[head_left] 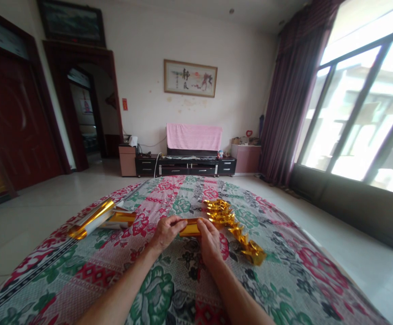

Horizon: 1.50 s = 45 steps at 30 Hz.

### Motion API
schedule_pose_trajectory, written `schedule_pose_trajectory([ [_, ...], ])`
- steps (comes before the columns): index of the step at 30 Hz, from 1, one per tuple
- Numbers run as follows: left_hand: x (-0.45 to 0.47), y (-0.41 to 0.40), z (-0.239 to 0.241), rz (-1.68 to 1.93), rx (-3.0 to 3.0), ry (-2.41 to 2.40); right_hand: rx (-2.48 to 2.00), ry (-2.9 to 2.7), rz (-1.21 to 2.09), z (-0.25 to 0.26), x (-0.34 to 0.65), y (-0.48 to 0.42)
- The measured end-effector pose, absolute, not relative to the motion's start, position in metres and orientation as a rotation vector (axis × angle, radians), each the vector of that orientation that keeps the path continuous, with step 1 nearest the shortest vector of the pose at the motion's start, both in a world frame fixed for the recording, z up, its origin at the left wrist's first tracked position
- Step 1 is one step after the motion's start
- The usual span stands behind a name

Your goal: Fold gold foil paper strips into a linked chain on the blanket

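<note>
A small sheet of gold foil paper is stretched between my two hands, above the flowered cloth. My left hand pinches its left end between thumb and fingers. At its right end, my right hand grips the foil with the thumb on top. The foil's upper edge looks folded or rolled over. Just beyond and to the right of my right hand lie several folded gold foil pieces, strung out in a curving row toward a nearer gold piece.
Loose gold foil sheets, partly curled and showing a pale underside, lie at the left. The flowered cloth covers the wide surface before me. Beyond stands a low black TV cabinet with a pink cloth above it.
</note>
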<state>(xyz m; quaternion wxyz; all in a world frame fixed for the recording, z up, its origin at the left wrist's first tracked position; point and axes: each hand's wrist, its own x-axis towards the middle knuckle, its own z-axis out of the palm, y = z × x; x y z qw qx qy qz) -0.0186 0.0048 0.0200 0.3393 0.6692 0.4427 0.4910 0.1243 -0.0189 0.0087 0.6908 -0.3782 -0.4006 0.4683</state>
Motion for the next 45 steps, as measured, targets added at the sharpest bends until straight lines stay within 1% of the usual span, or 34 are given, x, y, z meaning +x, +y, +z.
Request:
schedule_pose_trajectory([
  [16, -0.0175, 0.0042, 0.0207, 1.267, 1.707, 1.119, -0.868, -0.918, 1.013, 0.0093, 0.1257, -0.019],
  [26, -0.0159, 0.0024, 0.0251, 1.31, 1.539, 1.097, -0.853, -0.906, 1.015, 0.0102, 0.1253, -0.0202],
  [45, -0.0172, 0.0026, 0.0237, 1.323, 1.594, 1.084, -0.877, -0.876, 1.007, 0.0074, 0.1266, -0.0174],
])
